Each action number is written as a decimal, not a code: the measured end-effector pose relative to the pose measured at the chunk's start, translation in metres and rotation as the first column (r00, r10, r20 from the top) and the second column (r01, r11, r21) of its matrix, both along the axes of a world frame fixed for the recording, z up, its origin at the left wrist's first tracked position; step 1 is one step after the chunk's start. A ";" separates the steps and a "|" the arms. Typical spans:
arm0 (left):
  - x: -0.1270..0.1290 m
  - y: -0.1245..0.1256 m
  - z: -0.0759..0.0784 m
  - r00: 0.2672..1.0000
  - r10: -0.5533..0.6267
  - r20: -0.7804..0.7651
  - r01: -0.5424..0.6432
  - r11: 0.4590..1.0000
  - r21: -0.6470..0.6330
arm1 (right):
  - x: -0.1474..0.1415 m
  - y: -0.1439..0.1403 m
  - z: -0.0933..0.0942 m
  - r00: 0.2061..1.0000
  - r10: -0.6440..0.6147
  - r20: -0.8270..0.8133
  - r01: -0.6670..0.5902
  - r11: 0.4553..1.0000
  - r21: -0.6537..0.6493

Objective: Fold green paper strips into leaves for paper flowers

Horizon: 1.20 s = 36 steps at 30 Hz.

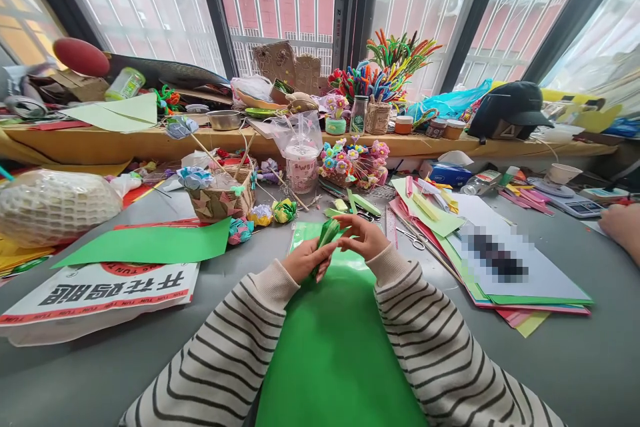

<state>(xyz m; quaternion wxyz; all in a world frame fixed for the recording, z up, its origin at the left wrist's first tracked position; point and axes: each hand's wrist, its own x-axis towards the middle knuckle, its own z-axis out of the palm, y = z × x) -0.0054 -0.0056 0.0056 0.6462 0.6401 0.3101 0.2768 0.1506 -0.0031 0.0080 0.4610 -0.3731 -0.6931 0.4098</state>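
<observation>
A large green sheet [333, 347] lies nearest you, under your striped sleeves. Above it, your left hand [305, 258] is closed around a folded green paper piece [327, 235], steadying it while your right hand [364, 235] pinches its upper end. Beyond sit scissors [411, 237] and a woven basket [223, 197].

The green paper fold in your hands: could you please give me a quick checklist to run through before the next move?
1. Both hands on the fold: ok; left hand holds its lower end, right hand pinches the top.
2. Fold lifted off the green sheet: ok.
3. Creases sharp: cannot tell.
4. Scissors near the right hand: ok.
5. Another person's hand well apart: ok.
</observation>
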 end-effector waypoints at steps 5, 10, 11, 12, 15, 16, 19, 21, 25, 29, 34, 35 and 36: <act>0.003 0.001 -0.011 0.990 0.132 -0.051 -0.120 0.974 0.190 | -0.013 0.000 -0.004 0.981 -0.122 -0.151 0.106 0.988 -0.112; 0.006 -0.001 -0.015 0.983 0.183 -0.010 -0.176 0.961 0.215 | -0.018 -0.004 -0.001 0.965 -0.239 -0.112 0.237 0.971 -0.032; 0.006 -0.002 -0.014 0.984 0.178 0.013 -0.177 0.965 0.192 | -0.018 -0.005 -0.001 0.964 -0.240 -0.111 0.238 0.971 -0.026; 0.007 -0.002 -0.014 0.985 0.169 0.039 -0.173 0.971 0.166 | -0.018 -0.005 0.000 0.965 -0.239 -0.108 0.238 0.971 -0.024; 0.008 -0.003 -0.012 0.983 0.140 0.116 -0.152 0.983 0.105 | -0.018 -0.007 0.002 0.968 -0.236 -0.089 0.235 0.972 -0.019; 0.008 -0.003 -0.012 0.981 0.137 0.135 -0.151 0.984 0.095 | -0.018 -0.007 0.002 0.969 -0.230 -0.089 0.229 0.973 -0.018; 0.009 -0.003 -0.012 0.973 0.159 0.168 -0.174 0.981 0.081 | -0.020 -0.007 0.002 0.970 -0.214 -0.117 0.214 0.977 -0.012; 0.010 -0.003 -0.012 0.967 0.181 0.180 -0.198 0.977 0.082 | -0.021 -0.008 0.001 0.966 -0.212 -0.150 0.214 0.977 -0.002; 0.011 -0.004 -0.011 0.961 0.192 0.201 -0.210 0.975 0.071 | -0.024 -0.009 -0.001 0.950 -0.221 -0.223 0.233 0.972 0.029; 0.010 -0.005 -0.011 0.968 0.166 0.190 -0.183 0.981 0.072 | -0.025 -0.008 0.002 0.935 -0.203 -0.292 0.199 0.979 -0.044; 0.010 -0.005 -0.011 0.972 0.157 0.174 -0.169 0.984 0.061 | -0.023 -0.002 0.003 0.885 -0.164 -0.436 0.072 0.973 -0.222; 0.010 -0.005 -0.012 0.973 0.158 0.168 -0.170 0.983 0.061 | -0.023 -0.001 0.002 0.870 -0.168 -0.463 0.050 0.965 -0.256; 0.010 -0.005 -0.012 0.974 0.161 0.158 -0.173 0.983 0.065 | -0.023 0.000 0.001 0.856 -0.175 -0.487 0.028 0.956 -0.293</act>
